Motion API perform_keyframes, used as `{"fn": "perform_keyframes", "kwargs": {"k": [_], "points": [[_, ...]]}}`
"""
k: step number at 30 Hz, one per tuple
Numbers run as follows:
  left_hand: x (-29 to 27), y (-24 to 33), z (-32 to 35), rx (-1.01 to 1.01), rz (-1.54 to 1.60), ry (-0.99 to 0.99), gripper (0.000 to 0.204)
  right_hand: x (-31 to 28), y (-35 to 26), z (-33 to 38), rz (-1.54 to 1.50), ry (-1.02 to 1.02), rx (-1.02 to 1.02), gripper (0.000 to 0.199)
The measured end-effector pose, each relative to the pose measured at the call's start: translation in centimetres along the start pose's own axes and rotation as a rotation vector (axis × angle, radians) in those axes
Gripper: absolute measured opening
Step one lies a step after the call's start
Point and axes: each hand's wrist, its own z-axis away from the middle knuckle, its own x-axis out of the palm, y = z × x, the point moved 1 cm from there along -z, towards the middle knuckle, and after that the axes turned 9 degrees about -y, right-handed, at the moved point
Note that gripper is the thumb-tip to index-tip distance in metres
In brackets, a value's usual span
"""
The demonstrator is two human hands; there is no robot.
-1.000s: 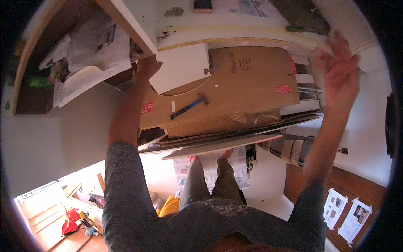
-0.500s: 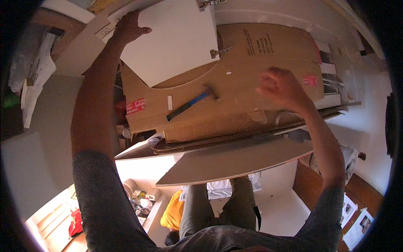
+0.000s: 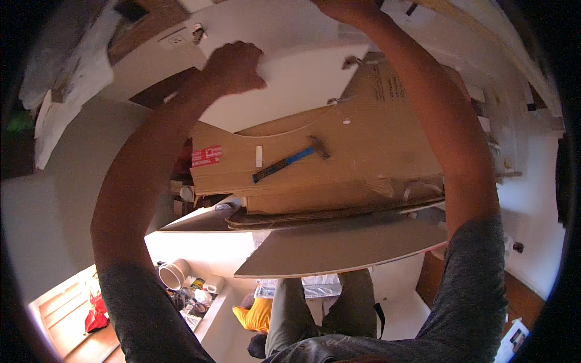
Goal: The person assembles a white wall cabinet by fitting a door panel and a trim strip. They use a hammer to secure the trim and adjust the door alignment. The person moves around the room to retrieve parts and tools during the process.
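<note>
My left hand [image 3: 233, 69] is closed at the left edge of a white cabinet door [image 3: 302, 85], its fingers curled in. Two metal hinges, an upper one [image 3: 351, 62] and a lower one [image 3: 333, 101], stick out along the door's right side. Up at the top rim, my right hand [image 3: 346, 9] reaches past the door; its fingers are cut off by the picture's edge. Below the door, a claw hammer [image 3: 290, 160] with a blue and black handle lies on a brown cardboard sheet [image 3: 375, 151]. Beside it is a small white strip [image 3: 259, 156].
A loose board [image 3: 345, 242] juts out under the cardboard, above my legs. A wall socket [image 3: 175, 39] and another metal hinge [image 3: 198, 33] sit at upper left. Lower down are a bucket [image 3: 174, 274], mixed items and a person in a yellow shirt [image 3: 254, 314].
My right hand has swung from over the cardboard up to the top rim. My left hand has moved right and down along the door, which now looks tilted and higher.
</note>
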Motion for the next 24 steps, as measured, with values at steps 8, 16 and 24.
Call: {"fn": "perform_keyframes", "kwargs": {"k": [8, 16, 24], "points": [[-1.4, 0.7, 3.2, 0.014, -0.001, 0.031, 0.033, -0.6, -2.0, -1.3, 0.234, -0.427, 0.030, 0.066], [-5.2, -1.4, 15.7, -0.032, -0.102, 0.281, 0.044, -1.0, -2.3, -1.8, 0.151, -0.175, 0.067, 0.062], [-9.1, -0.5, 34.4, -0.348, 0.161, 0.144, 0.034, -0.8, -3.1, -1.7, -0.067, 0.002, -0.041, 0.059]]}}
